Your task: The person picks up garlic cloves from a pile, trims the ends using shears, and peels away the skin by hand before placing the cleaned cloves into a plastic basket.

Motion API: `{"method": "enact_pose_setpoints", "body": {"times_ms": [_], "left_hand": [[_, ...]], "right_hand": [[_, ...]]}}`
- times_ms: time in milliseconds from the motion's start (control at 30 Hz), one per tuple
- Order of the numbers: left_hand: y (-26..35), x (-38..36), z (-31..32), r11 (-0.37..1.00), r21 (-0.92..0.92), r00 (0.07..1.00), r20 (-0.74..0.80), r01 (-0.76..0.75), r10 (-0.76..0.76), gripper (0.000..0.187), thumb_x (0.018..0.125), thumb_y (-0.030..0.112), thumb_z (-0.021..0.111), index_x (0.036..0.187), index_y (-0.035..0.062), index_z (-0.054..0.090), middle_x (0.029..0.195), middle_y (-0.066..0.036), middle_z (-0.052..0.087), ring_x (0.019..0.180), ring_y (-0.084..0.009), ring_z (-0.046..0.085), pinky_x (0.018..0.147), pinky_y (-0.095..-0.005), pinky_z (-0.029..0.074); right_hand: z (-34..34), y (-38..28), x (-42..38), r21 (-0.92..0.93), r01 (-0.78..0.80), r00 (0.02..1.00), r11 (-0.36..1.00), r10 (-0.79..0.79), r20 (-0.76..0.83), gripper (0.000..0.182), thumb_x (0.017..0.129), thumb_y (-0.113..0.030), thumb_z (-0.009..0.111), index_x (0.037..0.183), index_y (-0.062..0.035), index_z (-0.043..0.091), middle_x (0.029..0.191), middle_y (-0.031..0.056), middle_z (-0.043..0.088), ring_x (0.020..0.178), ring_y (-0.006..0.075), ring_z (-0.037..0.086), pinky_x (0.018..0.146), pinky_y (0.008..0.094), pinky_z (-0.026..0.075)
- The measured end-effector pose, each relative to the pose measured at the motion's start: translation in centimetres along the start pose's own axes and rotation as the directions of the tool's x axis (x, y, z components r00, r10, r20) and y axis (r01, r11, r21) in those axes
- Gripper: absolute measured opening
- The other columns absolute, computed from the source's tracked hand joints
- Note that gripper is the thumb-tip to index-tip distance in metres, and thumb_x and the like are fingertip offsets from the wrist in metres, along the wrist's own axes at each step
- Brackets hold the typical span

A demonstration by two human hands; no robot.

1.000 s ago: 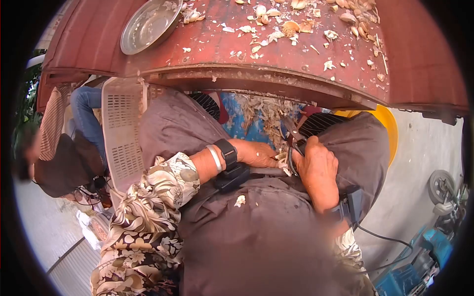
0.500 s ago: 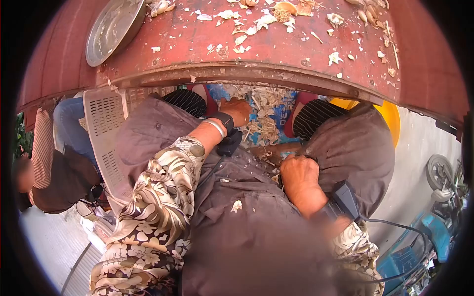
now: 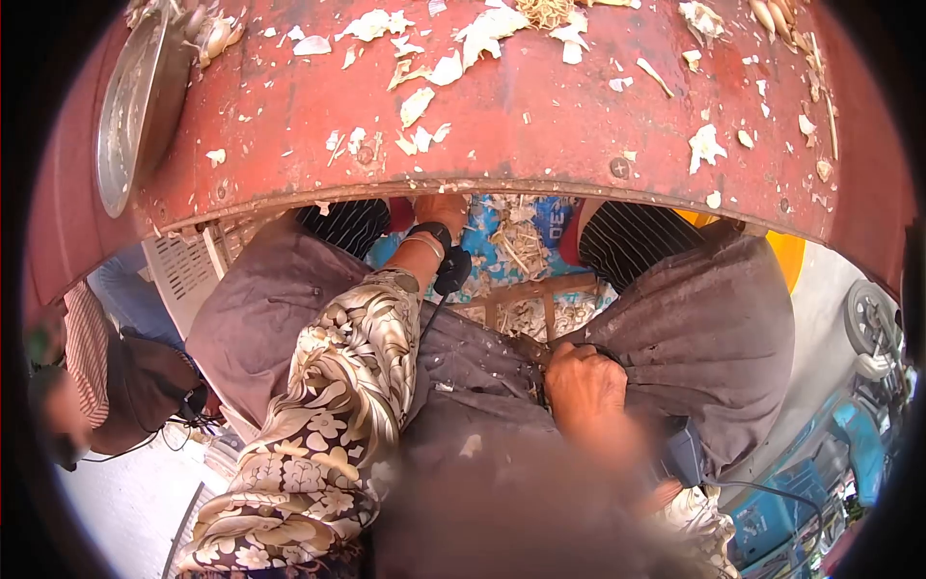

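Observation:
My left hand (image 3: pixel 441 209) reaches down between my knees, beside my left foot. The table edge covers its fingers, so I cannot see whether they hold anything. Below that hand, the ground is strewn with pale dry peelings and stalks (image 3: pixel 521 246) over blue printed sheeting (image 3: pixel 482 232). My right hand (image 3: pixel 584 386) is closed in a fist at the edge of the brown apron (image 3: pixel 690 338) on my lap, with cloth bunched at the knuckles. Small pale flakes stick to the apron.
A red table (image 3: pixel 540 125) in front carries scattered garlic skins (image 3: pixel 487 34), several cloves (image 3: pixel 772 14) and a tilted metal basin (image 3: pixel 121 145). A plastic crate (image 3: pixel 181 265) stands at left, near another seated person (image 3: pixel 140 376). A motorbike (image 3: pixel 868 328) is at right.
My view has shifted, so the table edge sits lower and the basin is farther left. My left hand now lies partly beneath the table edge. The right fist stays at the apron.

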State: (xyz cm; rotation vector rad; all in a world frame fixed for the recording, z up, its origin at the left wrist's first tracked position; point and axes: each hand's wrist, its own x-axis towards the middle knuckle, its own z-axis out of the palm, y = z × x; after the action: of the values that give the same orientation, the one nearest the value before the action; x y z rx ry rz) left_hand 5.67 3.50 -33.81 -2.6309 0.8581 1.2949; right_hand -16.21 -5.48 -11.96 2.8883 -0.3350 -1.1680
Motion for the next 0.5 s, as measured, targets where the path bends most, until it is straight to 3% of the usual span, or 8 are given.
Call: {"method": "enact_pose_setpoints", "body": {"times_ms": [200,500], "left_hand": [[0.2,1.7,2.1,0.999,-0.002,0.999,-0.013,-0.034,0.034,0.028,0.088,0.02,0.047,0.104,0.0043,0.064,0.109,-0.02,0.062,0.099,-0.0338,0.061,0.083,-0.0416,0.05],[1.6,1.2,3.0,0.996,-0.017,0.995,-0.048,-0.084,0.083,0.028,0.088,0.022,0.05,0.104,0.0051,0.064,0.105,-0.018,0.063,0.096,-0.0328,0.062,0.083,-0.041,0.049]], "right_hand": [[1.0,-0.3,0.1,0.094,-0.038,0.999,0.995,0.039,-0.009,0.006,0.072,-0.013,0.059,0.072,-0.0088,0.055,0.066,0.0035,0.054,0.057,0.0154,0.059,0.041,0.0267,0.041],[1.0,-0.7,0.1,0.081,-0.026,0.999,0.996,0.027,-0.021,0.005,0.073,-0.013,0.058,0.072,-0.0099,0.054,0.065,0.002,0.052,0.057,0.0146,0.058,0.041,0.0271,0.042]]}}
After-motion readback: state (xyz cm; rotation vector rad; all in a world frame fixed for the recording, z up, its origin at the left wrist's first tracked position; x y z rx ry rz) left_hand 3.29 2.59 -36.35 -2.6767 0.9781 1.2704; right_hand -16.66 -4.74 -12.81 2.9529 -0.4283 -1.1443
